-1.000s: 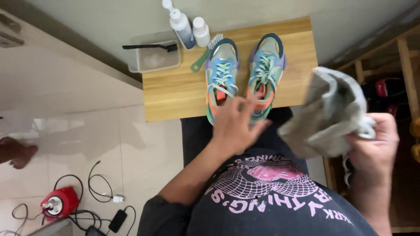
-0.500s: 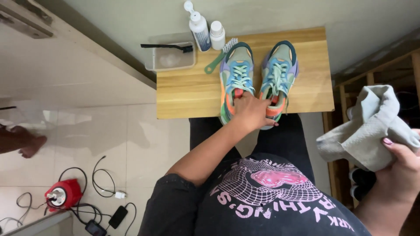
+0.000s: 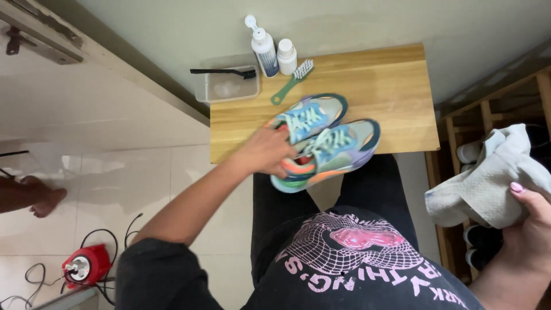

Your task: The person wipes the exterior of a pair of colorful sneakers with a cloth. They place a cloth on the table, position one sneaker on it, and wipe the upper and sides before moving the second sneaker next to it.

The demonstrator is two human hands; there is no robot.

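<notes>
Left hand [image 3: 265, 152] gripping heels of 2 sneakers [image 3: 324, 142], right hand [image 3: 531, 224] clutching grey cloth [image 3: 488, 181] well apart

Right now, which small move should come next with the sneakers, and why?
Probably lift the nearer sneaker clear and bring it toward the grey cloth. The left hand already grips its heel end at the wooden table edge, while the right hand holds the cloth off to the side.

The person wears a black T-shirt [image 3: 344, 270] with short sleeves, printed with a pink-and-white mesh graphic and pink lettering, black trousers [image 3: 367, 183], and pink nail polish [image 3: 516, 187].
</notes>
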